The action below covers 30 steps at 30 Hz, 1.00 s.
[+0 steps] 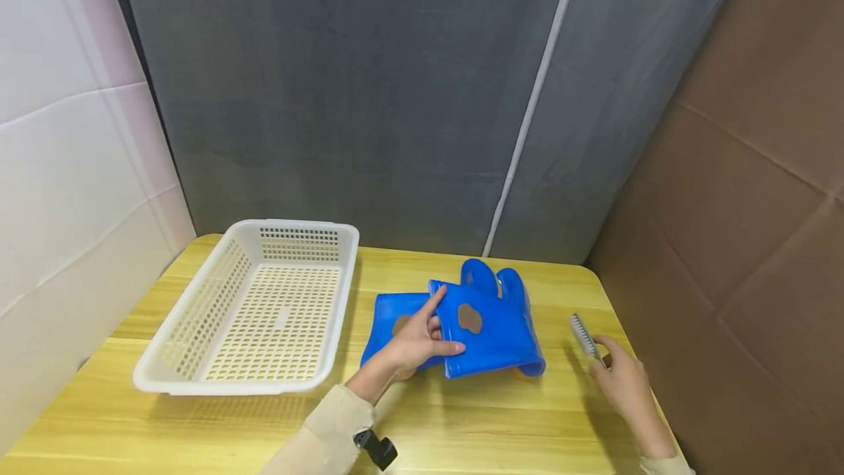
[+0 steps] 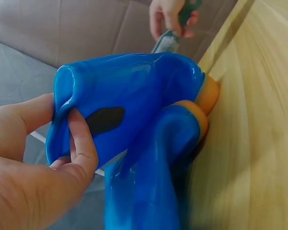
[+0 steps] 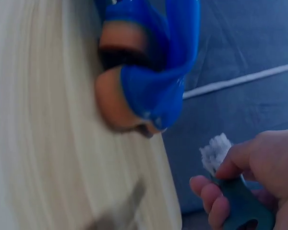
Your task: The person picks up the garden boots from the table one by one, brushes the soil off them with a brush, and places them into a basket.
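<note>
With thumb and fingers, my left hand (image 1: pixel 412 347) grips the wide cuff of a soft blue rubber piece (image 1: pixel 494 339), partly raised. It has a brown patch (image 1: pixel 469 319) and bends down at its far end. Whether it is a boot or a glove, I cannot tell. A similar blue piece (image 1: pixel 402 306) lies on the table behind it, partly covered by my hand. Orange ends (image 2: pixel 199 117) show near the table in the left wrist view. Off to the right, apart from them, my right hand (image 1: pixel 623 380) holds a small brush (image 3: pixel 242 203) with white bristles and a dark green handle.
A white perforated plastic basket (image 1: pixel 148 380) stands left of my left hand on the wooden table (image 1: pixel 461 431). Grey cloth (image 1: pixel 343 94) hangs behind the table, brown cloth (image 1: pixel 745 226) at the right and white cloth (image 1: pixel 72 130) at the left.
</note>
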Motion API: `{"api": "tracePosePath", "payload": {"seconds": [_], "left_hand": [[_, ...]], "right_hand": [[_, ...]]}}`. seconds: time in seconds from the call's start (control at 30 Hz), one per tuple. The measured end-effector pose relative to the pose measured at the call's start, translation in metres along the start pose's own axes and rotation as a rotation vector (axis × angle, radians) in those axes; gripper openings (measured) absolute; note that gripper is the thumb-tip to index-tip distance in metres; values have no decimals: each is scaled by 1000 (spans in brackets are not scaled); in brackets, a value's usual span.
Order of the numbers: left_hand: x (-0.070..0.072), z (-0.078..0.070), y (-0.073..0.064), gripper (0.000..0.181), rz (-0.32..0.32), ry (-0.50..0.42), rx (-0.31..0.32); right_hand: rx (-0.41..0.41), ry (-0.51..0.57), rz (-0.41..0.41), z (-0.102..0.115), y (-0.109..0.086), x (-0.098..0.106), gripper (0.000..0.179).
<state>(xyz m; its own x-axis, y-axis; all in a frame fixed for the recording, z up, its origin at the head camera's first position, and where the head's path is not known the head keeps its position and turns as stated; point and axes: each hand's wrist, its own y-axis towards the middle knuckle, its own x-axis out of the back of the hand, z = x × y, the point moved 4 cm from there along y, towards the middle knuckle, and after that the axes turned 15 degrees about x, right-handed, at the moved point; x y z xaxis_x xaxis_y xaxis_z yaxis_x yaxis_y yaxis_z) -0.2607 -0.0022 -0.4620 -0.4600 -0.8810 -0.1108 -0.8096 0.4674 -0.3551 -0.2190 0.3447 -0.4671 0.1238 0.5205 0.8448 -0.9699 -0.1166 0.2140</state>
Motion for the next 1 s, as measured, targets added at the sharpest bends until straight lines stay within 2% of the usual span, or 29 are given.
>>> {"api": "tracePosePath", "payload": {"seconds": [0.23,0.43,0.67,1.0], "left_hand": [[-6,5,-5,104,36,-22,11],[-9,8,-11,104,23,13,5],[-13,14,-16,106,16,32,24],[-16,20,-20,106,26,203,-41]], "right_hand": [[36,109,-21,25,10,1,43],[95,113,-37,48,17,5,41],[162,110,-38,62,20,8,38],[284,87,-4,73,27,8,35]]}}
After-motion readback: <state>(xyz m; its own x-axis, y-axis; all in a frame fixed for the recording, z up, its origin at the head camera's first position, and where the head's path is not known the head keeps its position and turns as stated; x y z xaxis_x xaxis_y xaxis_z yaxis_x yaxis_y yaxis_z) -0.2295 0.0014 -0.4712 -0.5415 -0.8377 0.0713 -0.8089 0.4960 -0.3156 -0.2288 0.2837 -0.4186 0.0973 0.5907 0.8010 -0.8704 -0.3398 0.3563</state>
